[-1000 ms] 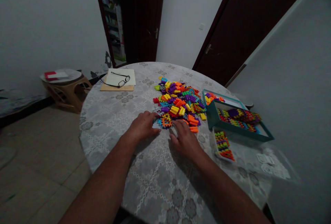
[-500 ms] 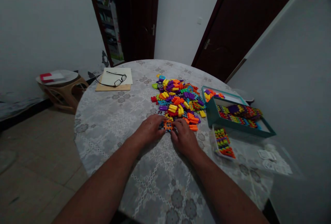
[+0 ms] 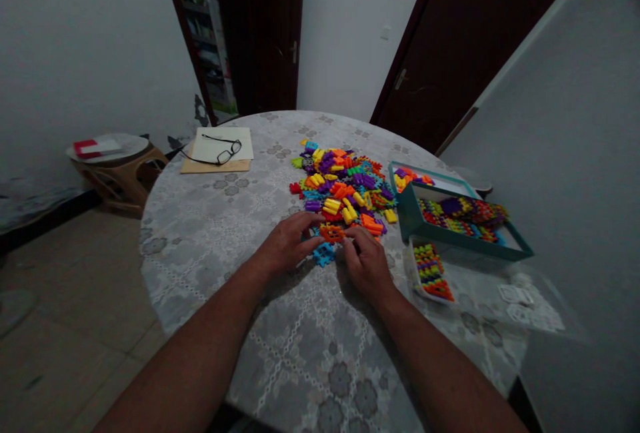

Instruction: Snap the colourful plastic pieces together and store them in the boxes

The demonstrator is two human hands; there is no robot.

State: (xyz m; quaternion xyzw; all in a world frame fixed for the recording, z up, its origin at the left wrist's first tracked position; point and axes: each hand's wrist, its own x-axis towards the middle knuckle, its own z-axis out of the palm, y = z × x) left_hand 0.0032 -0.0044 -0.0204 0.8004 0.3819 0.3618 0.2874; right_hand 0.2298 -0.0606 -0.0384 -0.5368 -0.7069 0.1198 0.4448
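Left hand (image 3: 287, 243): fingertips pinch the left edge of the orange grid piece (image 3: 332, 232).
Right hand (image 3: 367, 263): fingertips pinch its right edge.
Place: near side of the brick pile (image 3: 345, 186), just beside a blue piece (image 3: 324, 254).
Advice: probably best to hold it level, by the edges only.

Single head-worn view, wide-angle, looking forward and down across the round table (image 3: 210, 233) from its near edge. Left hand (image 3: 287, 243) and right hand (image 3: 367, 263) sit close, mid-frame; forearms enter from the bottom corners. The table's far edge, doors (image 3: 270, 33) and walls fill the top.
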